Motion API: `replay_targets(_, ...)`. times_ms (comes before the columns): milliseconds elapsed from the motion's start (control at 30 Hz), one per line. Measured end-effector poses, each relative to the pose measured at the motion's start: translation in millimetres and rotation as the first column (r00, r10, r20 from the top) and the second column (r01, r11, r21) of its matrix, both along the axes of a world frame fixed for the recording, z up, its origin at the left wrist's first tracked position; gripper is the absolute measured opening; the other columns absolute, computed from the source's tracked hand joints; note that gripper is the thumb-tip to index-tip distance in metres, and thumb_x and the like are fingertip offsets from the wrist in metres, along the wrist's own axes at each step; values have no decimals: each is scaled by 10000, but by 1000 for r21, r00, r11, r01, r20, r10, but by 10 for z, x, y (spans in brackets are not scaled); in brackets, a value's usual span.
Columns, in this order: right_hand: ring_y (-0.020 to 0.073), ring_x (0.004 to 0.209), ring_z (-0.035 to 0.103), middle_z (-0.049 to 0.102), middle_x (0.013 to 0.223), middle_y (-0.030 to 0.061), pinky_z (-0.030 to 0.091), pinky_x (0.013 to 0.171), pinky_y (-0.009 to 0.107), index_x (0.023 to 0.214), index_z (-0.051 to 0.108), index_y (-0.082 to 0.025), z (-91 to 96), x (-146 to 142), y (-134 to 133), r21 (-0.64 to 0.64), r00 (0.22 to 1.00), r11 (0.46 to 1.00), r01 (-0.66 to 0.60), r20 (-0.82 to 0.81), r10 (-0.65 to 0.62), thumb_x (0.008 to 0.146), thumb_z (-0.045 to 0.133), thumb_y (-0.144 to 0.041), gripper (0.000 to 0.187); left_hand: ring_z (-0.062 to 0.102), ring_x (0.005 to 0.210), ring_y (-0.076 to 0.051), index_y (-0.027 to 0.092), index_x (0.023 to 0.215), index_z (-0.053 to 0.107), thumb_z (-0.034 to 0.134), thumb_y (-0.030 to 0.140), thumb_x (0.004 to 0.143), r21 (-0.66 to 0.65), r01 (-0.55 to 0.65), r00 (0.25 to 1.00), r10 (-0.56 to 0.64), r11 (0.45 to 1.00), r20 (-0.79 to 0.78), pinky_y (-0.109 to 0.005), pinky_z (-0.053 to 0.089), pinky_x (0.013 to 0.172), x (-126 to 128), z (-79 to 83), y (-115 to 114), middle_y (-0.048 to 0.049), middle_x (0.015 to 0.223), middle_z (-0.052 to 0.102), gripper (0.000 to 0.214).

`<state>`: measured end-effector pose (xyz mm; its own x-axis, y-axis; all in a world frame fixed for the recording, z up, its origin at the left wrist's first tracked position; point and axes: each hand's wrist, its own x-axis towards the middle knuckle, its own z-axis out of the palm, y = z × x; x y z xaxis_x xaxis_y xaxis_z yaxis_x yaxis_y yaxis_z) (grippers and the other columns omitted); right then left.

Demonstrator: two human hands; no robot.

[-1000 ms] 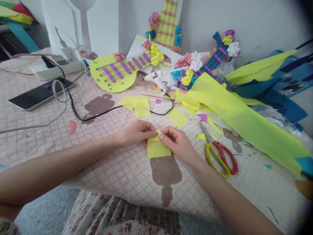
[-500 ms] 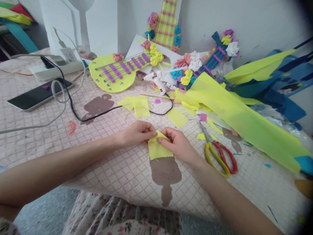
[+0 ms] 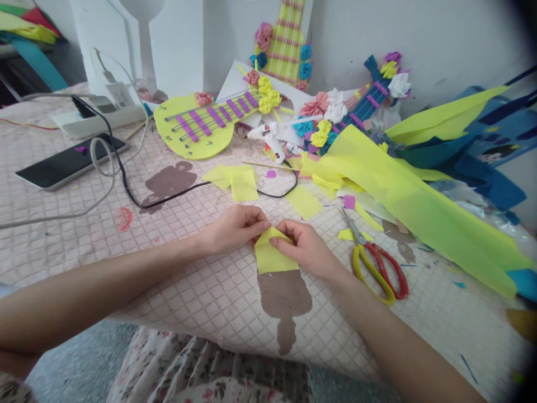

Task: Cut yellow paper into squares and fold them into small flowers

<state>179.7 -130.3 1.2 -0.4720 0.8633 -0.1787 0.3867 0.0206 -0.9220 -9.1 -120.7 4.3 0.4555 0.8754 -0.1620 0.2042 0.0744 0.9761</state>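
A small yellow crepe paper square point(image 3: 274, 258) is held between my two hands, close to the table's front side. My left hand point(image 3: 241, 228) pinches its upper left corner. My right hand point(image 3: 302, 246) grips the upper right edge, thumb on the face towards me and fingers behind. The paper's top looks folded or bent to a point between the hands. Beyond my hands lie more yellow paper squares point(image 3: 244, 184) and a single yellow piece point(image 3: 305, 202). Scissors point(image 3: 371, 260) with one yellow and one red handle rest right of my right hand, blades slightly apart.
A white glue gun point(image 3: 271, 140) with a black cord stands behind the paper pieces. Paper-flower guitars point(image 3: 197, 131) lean at the back. Long yellow crepe paper point(image 3: 403, 190) stretches along the right. A phone point(image 3: 69, 163) and a power strip point(image 3: 98, 120) lie left, with cables.
The upper part of the yellow paper is bent over slightly more between my fingers. Both hands keep their grip and have hardly moved.
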Motion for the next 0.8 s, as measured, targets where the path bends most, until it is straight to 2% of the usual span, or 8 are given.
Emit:
replay_targets(67, 92, 560, 400, 458, 654, -38, 289, 490, 228, 771, 518, -185, -12, 6, 4, -19, 1000, 1000, 3, -10, -3, 794, 554, -294, 117, 594, 600, -102, 132, 749, 539, 492, 375, 853, -71, 10, 999, -8, 997, 38, -233, 524, 567, 2, 9, 8, -3, 654, 598, 268)
replay_targets(133, 91, 558, 390, 452, 654, -39, 280, 487, 228, 778, 520, -185, -19, 12, 8, -15, 1000, 1000, 5, -7, -5, 796, 554, -297, 119, 604, 610, -108, 130, 762, 547, 493, 387, 852, -87, 36, 999, -32, 996, 42, -237, 524, 569, 1, 4, 19, -11, 666, 612, 278)
replay_targets(300, 86, 555, 343, 415, 633, -44, 258, 484, 227, 748, 512, -180, -7, 14, 15, 31, 1000, 1000, -3, 18, 2, 794, 562, -298, 136, 529, 512, -67, 124, 729, 550, 601, 325, 785, 27, 33, 999, -32, 999, -22, -170, 436, 481, -4, -30, 30, 15, 583, 582, 215)
replay_targets(400, 86, 557, 342, 413, 637, -44, 257, 485, 228, 746, 508, -180, 4, 10, 17, 24, 1000, 1000, -9, 18, 8, 797, 556, -297, 136, 525, 509, -68, 121, 731, 546, 585, 324, 791, 19, 48, 999, -48, 999, -19, -171, 425, 477, -7, -19, 33, 14, 575, 578, 215)
replay_targets(533, 86, 557, 330, 404, 629, -47, 255, 486, 229, 731, 500, -180, 5, 1, 18, 44, 1000, 999, -11, 29, 10, 795, 557, -292, 140, 529, 525, -72, 120, 831, 563, 601, 336, 777, 31, 91, 996, -90, 995, -19, -166, 390, 463, -18, -17, 44, -1, 629, 614, 226)
replay_targets(633, 86, 560, 331, 396, 624, -48, 255, 490, 229, 720, 496, -180, 4, -2, 16, 61, 999, 998, -13, 38, 11, 795, 559, -286, 144, 520, 519, -68, 126, 793, 565, 605, 331, 772, 63, 70, 997, -68, 996, -36, -160, 375, 454, -16, -38, 47, 2, 615, 611, 209)
replay_targets(800, 84, 553, 325, 401, 632, -47, 248, 481, 228, 738, 502, -181, 10, 9, 8, 36, 1000, 999, -20, 6, 20, 808, 562, -324, 170, 534, 508, -69, 125, 736, 554, 622, 306, 760, -35, 36, 999, -36, 999, 0, -169, 422, 472, -2, -29, 43, 8, 582, 601, 195)
